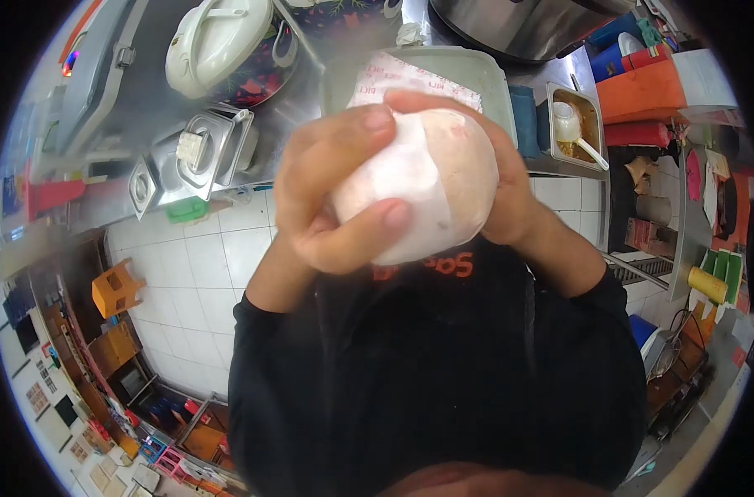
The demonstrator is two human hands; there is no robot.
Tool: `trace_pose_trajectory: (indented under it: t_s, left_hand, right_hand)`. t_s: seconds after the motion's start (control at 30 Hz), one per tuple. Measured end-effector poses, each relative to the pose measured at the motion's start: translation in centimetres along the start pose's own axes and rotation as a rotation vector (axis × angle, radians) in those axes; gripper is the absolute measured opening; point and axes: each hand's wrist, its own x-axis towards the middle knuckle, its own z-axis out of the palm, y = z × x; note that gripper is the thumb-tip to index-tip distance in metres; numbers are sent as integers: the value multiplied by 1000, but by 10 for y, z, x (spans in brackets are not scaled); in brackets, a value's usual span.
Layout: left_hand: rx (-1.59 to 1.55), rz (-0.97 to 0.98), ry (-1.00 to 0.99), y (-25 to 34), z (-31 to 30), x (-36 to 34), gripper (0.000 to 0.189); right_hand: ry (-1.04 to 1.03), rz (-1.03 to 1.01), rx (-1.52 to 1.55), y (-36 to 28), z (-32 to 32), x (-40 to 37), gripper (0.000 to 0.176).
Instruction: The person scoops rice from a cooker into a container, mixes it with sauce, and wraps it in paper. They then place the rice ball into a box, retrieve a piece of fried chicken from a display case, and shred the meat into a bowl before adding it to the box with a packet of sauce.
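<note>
A round, pale bundle wrapped in whitish paper [431, 178] is held up in front of the chest, close to the camera. My left hand [335, 182] grips its left side, the thumb and a finger pressed on the wrapping. Around the right side my right hand [509, 178] is wrapped, fingers along the top edge and partly hidden behind the bundle. Just beyond the hands, printed paper sheets [410, 76] lie in a pale green tray [497, 87] on the metal counter.
A lidded white pot [219, 50] stands at the back left, near steel containers with lids [199, 157]. Behind the tray is a large steel pot [522, 29]. Right of it, a metal pan holds food and a ladle [569, 128]. An orange stool [118, 288] stands on the tiled floor.
</note>
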Motion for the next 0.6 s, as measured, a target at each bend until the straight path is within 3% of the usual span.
trace_pose_trajectory:
  t_s: [0.03, 0.07, 0.13, 0.23, 0.27, 0.33, 0.37, 0.5, 0.57, 0.6]
  left_hand:
    - [72, 54, -24, -1, -1, 5, 51]
    - [143, 108, -50, -2, -3, 10, 54]
    - [279, 214, -107, -4, -6, 19, 60]
    - [480, 385, -190, -5, -9, 30, 70]
    - [477, 386, -195, 0, -11, 31, 70]
    - [531, 202, -172, 10, -17, 30, 70]
    - [447, 207, -93, 5, -18, 27, 67]
    - [328, 171, -80, 18, -27, 34, 57]
    - [383, 201, -105, 23, -27, 41, 54]
    - [437, 230, -131, 25, -27, 44, 51]
  right_hand:
    - [36, 6, 209, -9, 3, 1, 69]
    - [39, 5, 211, -16, 3, 0, 69]
    - [32, 55, 531, -27, 3, -4, 92]
    - [138, 105, 379, -42, 7, -4, 94]
    - [174, 125, 325, -44, 8, -4, 95]
    - [212, 120, 328, -50, 10, -5, 95]
    - [247, 118, 330, -52, 11, -5, 95]
    - [258, 78, 287, -56, 11, -4, 94]
    - [123, -149, 390, -53, 10, -1, 94]
    - [124, -150, 390, -48, 6, -1, 94]
